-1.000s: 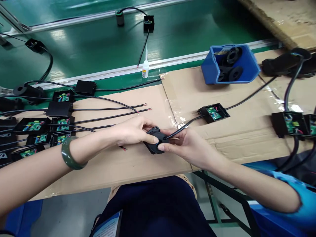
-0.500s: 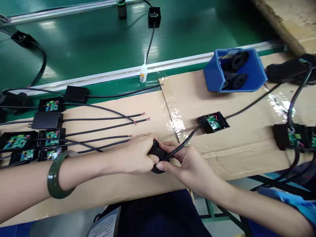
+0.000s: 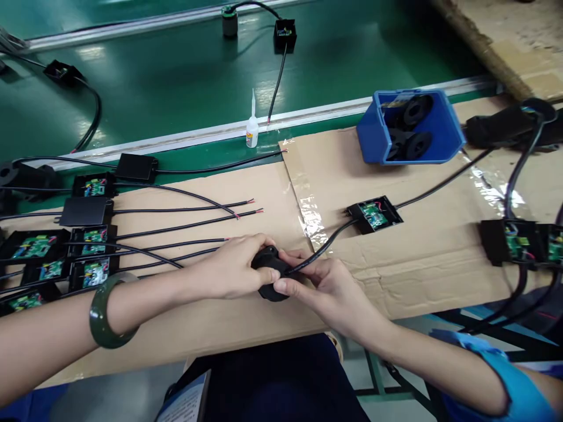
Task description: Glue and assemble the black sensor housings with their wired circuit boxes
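Observation:
A round black plastic part point(image 3: 266, 262) sits between both my hands just above the cardboard-covered bench point(image 3: 246, 193). My left hand point(image 3: 235, 268) is curled round its left side. My right hand point(image 3: 323, 287) pinches its right side, where a black cable point(image 3: 328, 241) enters it. That cable runs back to an open black box holding a green circuit board point(image 3: 373, 214). A green bangle point(image 3: 103, 310) is on my left wrist.
Several open boxes with green boards and red-tipped cables point(image 3: 65, 246) lie at the left. A blue bin of black round parts point(image 3: 411, 126) stands at the back right, with more boxes point(image 3: 519, 241) at the right edge. A small glue bottle point(image 3: 252, 130) stands by the green conveyor point(image 3: 176, 76).
Both hands have kept their hold on the black part and shifted slightly on it. The camera view has drifted a little.

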A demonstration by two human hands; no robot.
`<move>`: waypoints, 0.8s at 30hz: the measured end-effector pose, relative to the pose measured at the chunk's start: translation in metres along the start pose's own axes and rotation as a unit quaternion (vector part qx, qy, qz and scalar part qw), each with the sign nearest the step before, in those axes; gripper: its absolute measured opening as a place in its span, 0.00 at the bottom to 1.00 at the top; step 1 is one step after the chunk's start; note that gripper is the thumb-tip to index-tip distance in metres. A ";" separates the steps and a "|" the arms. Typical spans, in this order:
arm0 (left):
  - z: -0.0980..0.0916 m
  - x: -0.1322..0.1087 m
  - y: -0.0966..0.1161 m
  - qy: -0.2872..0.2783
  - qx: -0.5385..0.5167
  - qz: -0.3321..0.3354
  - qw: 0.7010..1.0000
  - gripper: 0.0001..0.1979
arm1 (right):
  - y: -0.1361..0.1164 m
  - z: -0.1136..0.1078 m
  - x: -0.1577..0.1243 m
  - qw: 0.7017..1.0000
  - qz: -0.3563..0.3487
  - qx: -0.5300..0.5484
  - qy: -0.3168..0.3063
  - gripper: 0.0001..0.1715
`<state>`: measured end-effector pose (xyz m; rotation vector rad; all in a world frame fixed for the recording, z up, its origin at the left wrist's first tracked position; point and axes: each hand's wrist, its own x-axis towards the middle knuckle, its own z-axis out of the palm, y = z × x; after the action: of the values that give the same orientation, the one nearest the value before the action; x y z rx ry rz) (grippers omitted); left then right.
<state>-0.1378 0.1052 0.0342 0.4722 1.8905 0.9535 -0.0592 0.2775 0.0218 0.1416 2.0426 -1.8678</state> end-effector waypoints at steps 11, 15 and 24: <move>0.007 -0.003 0.020 0.032 0.047 -0.058 0.997 0.15 | 0.009 -0.009 0.002 0.995 -0.008 0.043 -0.089 0.11; 0.004 0.003 0.009 0.021 -0.016 -0.066 0.997 0.20 | 0.007 -0.011 0.003 0.993 0.012 0.066 -0.100 0.11; 0.002 0.004 0.006 0.018 -0.041 -0.057 0.997 0.22 | -0.002 -0.006 0.003 0.999 0.002 0.022 -0.050 0.12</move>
<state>-0.1387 0.1128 0.0362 0.2977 1.8806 0.9653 -0.0643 0.2829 0.0233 0.0618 1.9354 -1.8796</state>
